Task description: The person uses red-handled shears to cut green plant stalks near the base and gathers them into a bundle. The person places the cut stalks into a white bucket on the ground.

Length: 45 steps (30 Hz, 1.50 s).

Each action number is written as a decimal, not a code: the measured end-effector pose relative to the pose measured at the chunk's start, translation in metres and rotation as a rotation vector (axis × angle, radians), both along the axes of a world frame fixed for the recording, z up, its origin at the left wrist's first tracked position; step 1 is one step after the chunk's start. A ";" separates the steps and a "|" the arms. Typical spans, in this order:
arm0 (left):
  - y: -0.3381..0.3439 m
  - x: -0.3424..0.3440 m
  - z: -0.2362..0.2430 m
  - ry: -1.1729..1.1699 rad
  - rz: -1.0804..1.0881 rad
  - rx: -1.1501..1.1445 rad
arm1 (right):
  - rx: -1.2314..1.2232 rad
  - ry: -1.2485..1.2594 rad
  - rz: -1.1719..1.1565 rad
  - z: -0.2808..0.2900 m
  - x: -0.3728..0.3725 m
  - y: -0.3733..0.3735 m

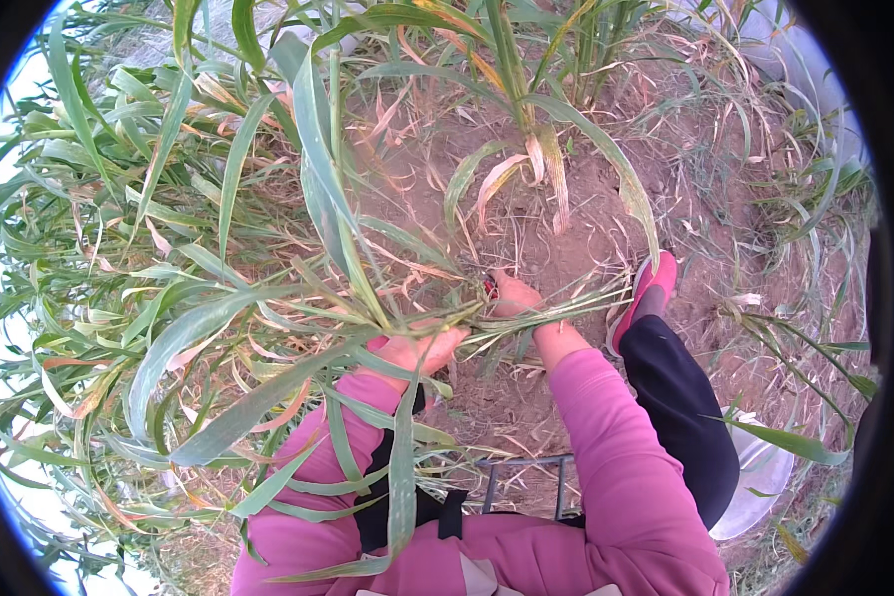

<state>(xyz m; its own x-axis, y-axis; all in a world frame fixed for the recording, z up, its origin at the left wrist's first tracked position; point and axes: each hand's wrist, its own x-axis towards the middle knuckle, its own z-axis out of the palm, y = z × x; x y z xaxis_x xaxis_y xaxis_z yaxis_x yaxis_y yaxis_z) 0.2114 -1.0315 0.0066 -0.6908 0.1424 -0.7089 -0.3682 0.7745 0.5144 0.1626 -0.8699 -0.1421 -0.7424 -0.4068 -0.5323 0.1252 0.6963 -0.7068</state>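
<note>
A bundle of long green stalks with broad leaves [353, 248] spreads across my left forearm and upward past it. My left hand [425, 350] is closed around these stalks, its fingers partly covered by leaves. Just right of it, my right hand [515, 296] is closed near the stalks' thin ends [576, 301], which run out to the right over my wrist. A small red and dark thing [490, 286] shows at the right hand's fingers; too little of it is visible to name. Both hands are low over the brown soil [526, 253].
Standing leafy stalks [512, 70] rise ahead. Cut-looking green plants [99, 298] lie thick on the left. My pink shoe [654, 293] and black trouser leg [677, 407] are at the right, beside a pale sheet or bag [760, 477]. A metal frame [526, 477] shows below me.
</note>
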 end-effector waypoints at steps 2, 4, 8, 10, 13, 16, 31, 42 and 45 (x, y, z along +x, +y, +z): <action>-0.016 0.005 -0.003 0.306 -0.712 -0.097 | 0.055 -0.031 -0.082 -0.009 -0.004 -0.018; -0.003 0.002 0.008 0.418 -0.717 -0.092 | 0.039 -0.028 0.001 -0.013 -0.008 -0.013; -0.005 -0.010 0.001 0.350 -0.519 -0.426 | -0.396 0.011 -0.013 -0.069 0.015 -0.008; -0.041 0.000 -0.003 0.271 -0.406 -0.506 | -0.123 0.204 0.174 0.000 0.012 -0.014; -0.061 0.001 -0.018 0.151 -0.448 -0.520 | -0.009 0.091 0.067 0.000 0.012 0.000; -0.064 0.009 -0.027 0.166 -0.512 -0.509 | 0.047 0.049 0.041 -0.003 0.022 0.011; -0.026 0.082 0.072 0.840 -0.472 -0.279 | -0.575 0.250 -0.985 0.134 0.069 0.127; -0.015 0.022 0.370 1.355 0.229 0.610 | -0.642 0.537 -1.399 0.264 0.137 0.235; -0.048 0.040 0.447 1.436 0.275 0.827 | -0.914 0.322 -1.332 0.240 0.125 0.226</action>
